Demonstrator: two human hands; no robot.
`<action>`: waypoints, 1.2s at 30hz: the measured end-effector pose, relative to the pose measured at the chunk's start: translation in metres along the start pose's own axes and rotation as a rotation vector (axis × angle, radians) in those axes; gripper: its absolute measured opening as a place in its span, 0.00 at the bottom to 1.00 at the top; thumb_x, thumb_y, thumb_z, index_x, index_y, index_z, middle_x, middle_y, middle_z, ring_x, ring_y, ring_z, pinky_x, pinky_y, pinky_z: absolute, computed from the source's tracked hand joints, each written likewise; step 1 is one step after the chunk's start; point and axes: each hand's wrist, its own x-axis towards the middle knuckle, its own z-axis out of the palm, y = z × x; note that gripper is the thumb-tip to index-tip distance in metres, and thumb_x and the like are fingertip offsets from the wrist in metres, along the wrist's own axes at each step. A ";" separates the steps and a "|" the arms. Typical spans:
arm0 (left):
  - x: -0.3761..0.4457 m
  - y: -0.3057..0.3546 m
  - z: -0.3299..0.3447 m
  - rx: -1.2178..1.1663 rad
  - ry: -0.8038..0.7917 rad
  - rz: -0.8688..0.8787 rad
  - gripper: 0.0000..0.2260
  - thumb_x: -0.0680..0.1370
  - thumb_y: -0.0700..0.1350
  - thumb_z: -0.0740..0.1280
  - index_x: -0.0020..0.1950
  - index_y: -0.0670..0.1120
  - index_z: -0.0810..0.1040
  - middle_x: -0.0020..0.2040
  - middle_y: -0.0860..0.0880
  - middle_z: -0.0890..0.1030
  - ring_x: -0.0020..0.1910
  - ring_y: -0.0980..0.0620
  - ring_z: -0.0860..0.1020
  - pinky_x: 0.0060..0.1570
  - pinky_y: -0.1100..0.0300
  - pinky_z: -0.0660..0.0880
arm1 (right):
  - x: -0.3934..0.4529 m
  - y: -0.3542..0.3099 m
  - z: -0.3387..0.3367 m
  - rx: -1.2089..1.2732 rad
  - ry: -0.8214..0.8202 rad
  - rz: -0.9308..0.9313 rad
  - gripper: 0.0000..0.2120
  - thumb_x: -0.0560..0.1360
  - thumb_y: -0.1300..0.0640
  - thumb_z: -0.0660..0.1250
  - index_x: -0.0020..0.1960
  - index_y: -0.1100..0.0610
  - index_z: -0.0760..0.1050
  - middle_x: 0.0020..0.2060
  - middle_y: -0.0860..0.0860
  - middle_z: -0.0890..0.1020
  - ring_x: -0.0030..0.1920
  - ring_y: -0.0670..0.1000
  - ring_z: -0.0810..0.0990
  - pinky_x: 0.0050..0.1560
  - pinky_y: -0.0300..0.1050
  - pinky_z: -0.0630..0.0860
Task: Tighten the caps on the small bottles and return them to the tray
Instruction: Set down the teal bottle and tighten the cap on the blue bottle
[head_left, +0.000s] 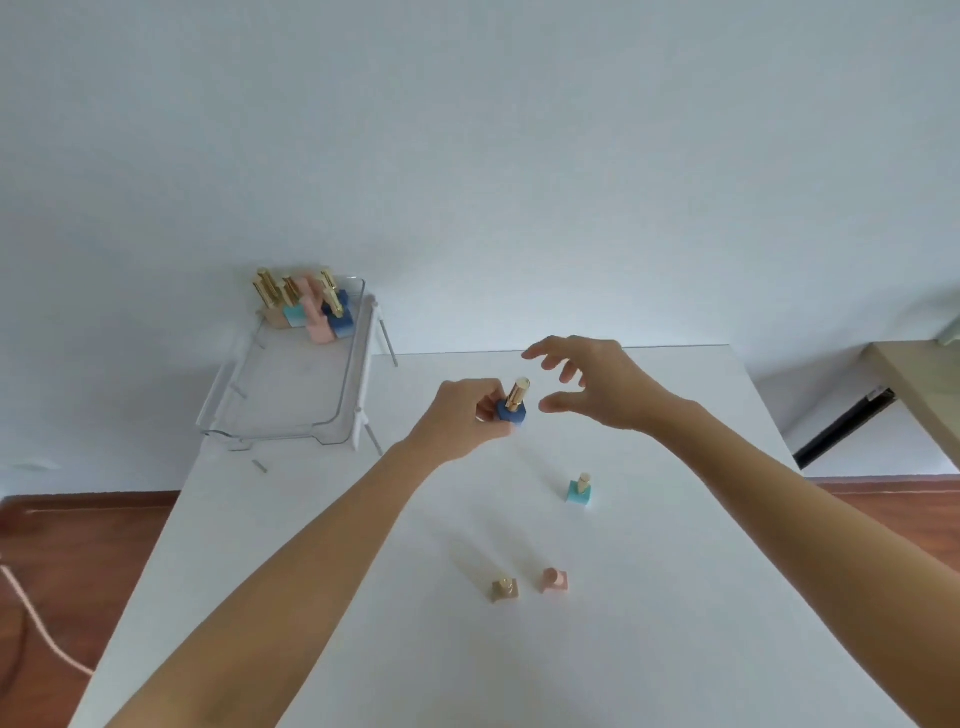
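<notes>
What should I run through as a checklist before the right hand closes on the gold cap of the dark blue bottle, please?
1. Left hand grips the dark blue bottle: ok.
2. Gold cap exposed for grasping: ok.
3. Right hand open beside the cap, not touching: ok.
4. Cap tightness: cannot tell.
5. Tray has free floor for returning it: ok.
6. Three bottles on the table, teal bottle nearest, apart from the hands: ok.
</notes>
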 end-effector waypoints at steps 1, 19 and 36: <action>0.002 0.009 -0.013 -0.016 0.021 0.024 0.07 0.69 0.42 0.74 0.40 0.43 0.78 0.39 0.46 0.83 0.39 0.47 0.82 0.47 0.54 0.79 | 0.004 -0.015 -0.010 -0.002 0.019 -0.056 0.24 0.68 0.54 0.77 0.61 0.45 0.75 0.49 0.47 0.79 0.44 0.47 0.78 0.41 0.28 0.68; -0.014 0.106 -0.165 0.184 0.359 0.394 0.07 0.72 0.51 0.74 0.49 0.54 0.82 0.39 0.55 0.80 0.41 0.56 0.77 0.47 0.54 0.77 | 0.033 -0.127 -0.095 0.031 0.465 -0.288 0.00 0.73 0.56 0.72 0.44 0.52 0.82 0.32 0.43 0.81 0.32 0.36 0.75 0.34 0.25 0.68; -0.017 0.115 -0.161 0.306 0.336 0.396 0.08 0.75 0.52 0.70 0.52 0.52 0.82 0.42 0.53 0.78 0.41 0.50 0.75 0.43 0.56 0.73 | 0.029 -0.120 -0.104 -0.040 0.424 -0.306 0.08 0.78 0.53 0.66 0.41 0.53 0.77 0.31 0.46 0.82 0.33 0.43 0.76 0.33 0.33 0.68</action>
